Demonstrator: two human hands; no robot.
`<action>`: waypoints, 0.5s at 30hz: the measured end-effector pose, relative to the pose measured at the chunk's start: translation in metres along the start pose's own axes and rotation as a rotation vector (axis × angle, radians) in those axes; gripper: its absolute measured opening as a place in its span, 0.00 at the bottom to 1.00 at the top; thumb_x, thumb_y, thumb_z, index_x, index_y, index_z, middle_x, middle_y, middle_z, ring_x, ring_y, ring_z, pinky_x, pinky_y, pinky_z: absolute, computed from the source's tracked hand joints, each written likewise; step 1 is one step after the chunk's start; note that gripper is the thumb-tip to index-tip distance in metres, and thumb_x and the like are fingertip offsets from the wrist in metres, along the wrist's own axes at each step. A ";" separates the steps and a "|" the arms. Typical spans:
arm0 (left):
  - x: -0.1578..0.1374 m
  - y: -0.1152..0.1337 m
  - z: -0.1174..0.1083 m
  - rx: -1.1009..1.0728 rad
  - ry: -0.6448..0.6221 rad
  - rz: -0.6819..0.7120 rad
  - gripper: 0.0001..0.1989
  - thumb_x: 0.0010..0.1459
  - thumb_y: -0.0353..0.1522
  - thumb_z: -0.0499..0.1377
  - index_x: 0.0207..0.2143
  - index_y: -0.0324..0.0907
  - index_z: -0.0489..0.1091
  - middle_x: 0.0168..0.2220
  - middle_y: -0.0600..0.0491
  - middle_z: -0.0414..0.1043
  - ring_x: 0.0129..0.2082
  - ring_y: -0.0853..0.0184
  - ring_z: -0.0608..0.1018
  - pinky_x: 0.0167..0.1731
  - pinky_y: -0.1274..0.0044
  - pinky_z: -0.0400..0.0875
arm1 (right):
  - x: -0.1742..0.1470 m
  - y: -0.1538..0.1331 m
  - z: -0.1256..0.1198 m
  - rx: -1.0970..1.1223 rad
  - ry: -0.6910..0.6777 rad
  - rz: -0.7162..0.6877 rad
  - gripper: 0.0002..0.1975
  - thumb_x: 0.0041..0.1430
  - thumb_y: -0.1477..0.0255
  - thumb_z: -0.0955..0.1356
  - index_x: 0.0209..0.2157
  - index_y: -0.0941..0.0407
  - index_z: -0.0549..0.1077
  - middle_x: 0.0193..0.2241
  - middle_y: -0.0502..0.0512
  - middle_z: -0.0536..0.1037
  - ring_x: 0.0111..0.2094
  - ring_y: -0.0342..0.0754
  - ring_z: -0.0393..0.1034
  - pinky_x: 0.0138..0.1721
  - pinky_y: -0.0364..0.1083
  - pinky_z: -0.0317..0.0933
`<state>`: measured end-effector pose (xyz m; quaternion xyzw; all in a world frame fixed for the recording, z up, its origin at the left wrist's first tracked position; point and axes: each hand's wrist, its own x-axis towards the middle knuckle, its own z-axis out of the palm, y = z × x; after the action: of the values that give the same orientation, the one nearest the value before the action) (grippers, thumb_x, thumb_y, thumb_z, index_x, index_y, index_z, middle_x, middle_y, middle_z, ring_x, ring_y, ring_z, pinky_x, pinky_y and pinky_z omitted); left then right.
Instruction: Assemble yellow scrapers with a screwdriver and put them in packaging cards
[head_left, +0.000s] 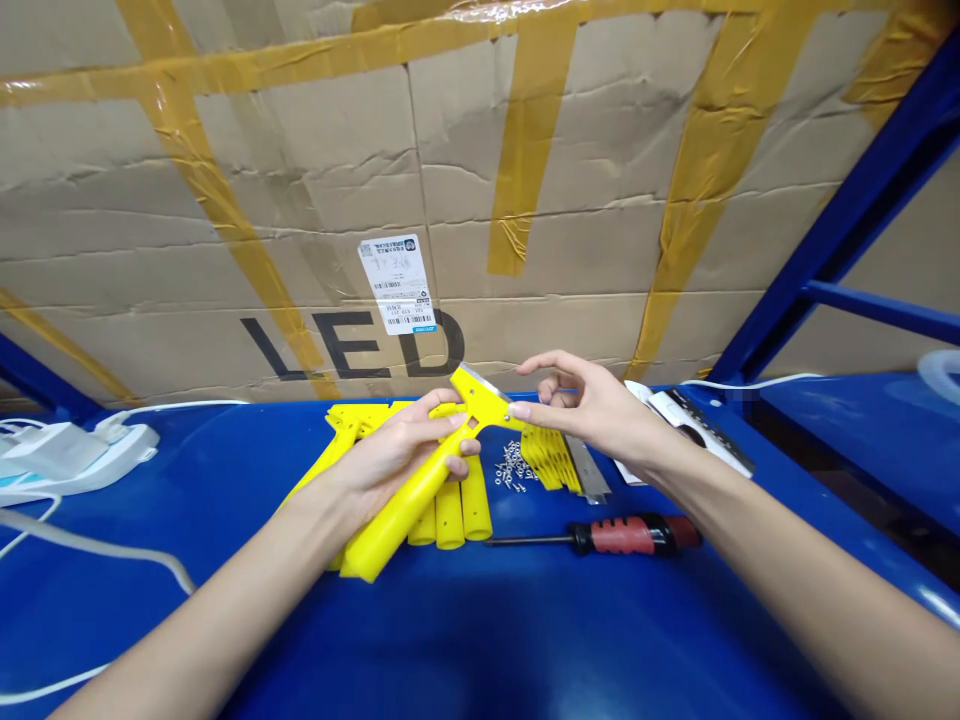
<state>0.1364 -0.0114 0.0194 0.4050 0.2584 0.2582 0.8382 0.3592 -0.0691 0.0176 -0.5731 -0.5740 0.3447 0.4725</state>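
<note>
A yellow scraper [412,490] with a metal blade along its head slants over the table, its handle pointing toward me. My left hand [397,445] grips it around the neck, fingers closed. Beside the scraper head is my right hand [581,400], index finger and thumb apart, other fingers curled. Its thumb tip meets the corner of the head; whether it presses there I cannot tell. Under the left hand lie several yellow handles [449,520], partly hidden. Small screws and nuts [512,466] are heaped near yellow plates [551,460] and metal blades [587,470].
A screwdriver [626,535] with a red and black handle lies crosswise on the blue table [480,640]. Black-and-white packaging [694,430] sits at right. At left are a white power strip [124,455] and cables. A taped cardboard box [465,200] stands behind, by blue frame posts.
</note>
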 end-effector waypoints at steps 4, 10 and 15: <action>-0.017 -0.009 0.009 -0.072 0.088 0.020 0.10 0.66 0.22 0.53 0.47 0.41 0.61 0.35 0.51 0.66 0.26 0.75 0.73 0.26 0.85 0.71 | -0.007 0.003 -0.004 -0.086 0.115 -0.112 0.19 0.56 0.58 0.74 0.44 0.54 0.74 0.25 0.46 0.69 0.24 0.41 0.59 0.26 0.43 0.54; -0.038 -0.020 0.010 -0.131 0.196 0.037 0.14 0.65 0.23 0.56 0.48 0.44 0.57 0.35 0.50 0.68 0.27 0.73 0.74 0.28 0.83 0.71 | -0.032 0.016 -0.003 -0.389 -0.022 -0.158 0.06 0.64 0.68 0.68 0.34 0.55 0.76 0.26 0.50 0.78 0.26 0.45 0.70 0.29 0.45 0.62; -0.047 -0.030 0.006 -0.108 0.208 0.013 0.23 0.61 0.22 0.62 0.53 0.46 0.56 0.37 0.50 0.69 0.28 0.73 0.74 0.29 0.82 0.72 | -0.046 0.032 0.003 -0.580 -0.074 -0.180 0.05 0.62 0.75 0.67 0.36 0.53 0.77 0.31 0.50 0.81 0.28 0.45 0.73 0.33 0.45 0.64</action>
<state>0.1118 -0.0608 0.0089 0.3321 0.3269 0.3177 0.8258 0.3622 -0.1107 -0.0199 -0.6181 -0.7138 0.1437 0.2963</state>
